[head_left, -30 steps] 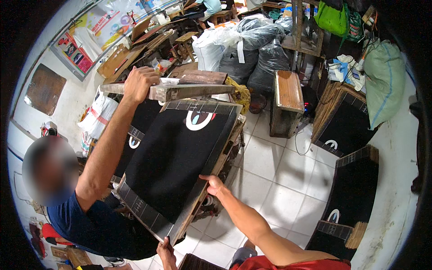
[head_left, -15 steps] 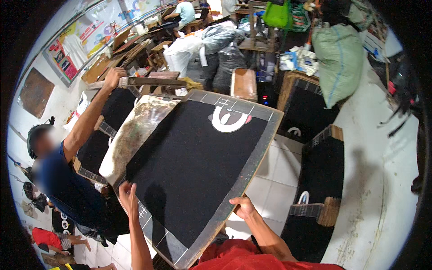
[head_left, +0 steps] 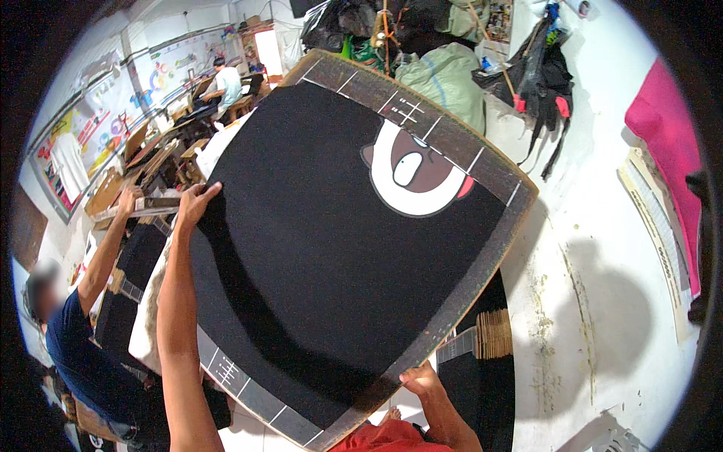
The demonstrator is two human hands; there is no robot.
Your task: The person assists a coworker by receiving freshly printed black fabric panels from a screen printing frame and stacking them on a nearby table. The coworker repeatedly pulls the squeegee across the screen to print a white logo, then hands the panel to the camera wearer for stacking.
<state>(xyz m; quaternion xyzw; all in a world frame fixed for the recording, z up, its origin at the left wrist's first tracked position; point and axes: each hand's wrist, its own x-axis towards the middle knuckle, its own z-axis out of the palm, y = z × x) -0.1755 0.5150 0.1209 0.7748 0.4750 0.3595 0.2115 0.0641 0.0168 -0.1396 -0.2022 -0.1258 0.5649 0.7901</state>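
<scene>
A large wooden board point(head_left: 493, 248), tilted up before me, carries a flat black cloth point(head_left: 324, 226) with part of a cartoon face print point(head_left: 410, 169) near its far end. White marking lines cross the board's dark end strips. My right hand point(head_left: 423, 379) grips the near right edge, thumb on top and fingers underneath. Over at the left edge my left hand point(head_left: 197, 205) is closed, its thumb pressed on the cloth's border; its other fingers are partly hidden. My left forearm throws a curved shadow across the cloth.
At left a co-worker in a dark blue shirt point(head_left: 98, 361) holds another board point(head_left: 154, 203). More black-cloth boards point(head_left: 474, 399) lie below mine at right, beside a white wall point(head_left: 580, 316). Bulky sacks point(head_left: 444, 83) stand behind. Someone sits point(head_left: 226, 83) farther back.
The board has come up closer, its far end raised. My left hand has moved from the near left side up to the left edge and closed there. My right hand keeps its hold.
</scene>
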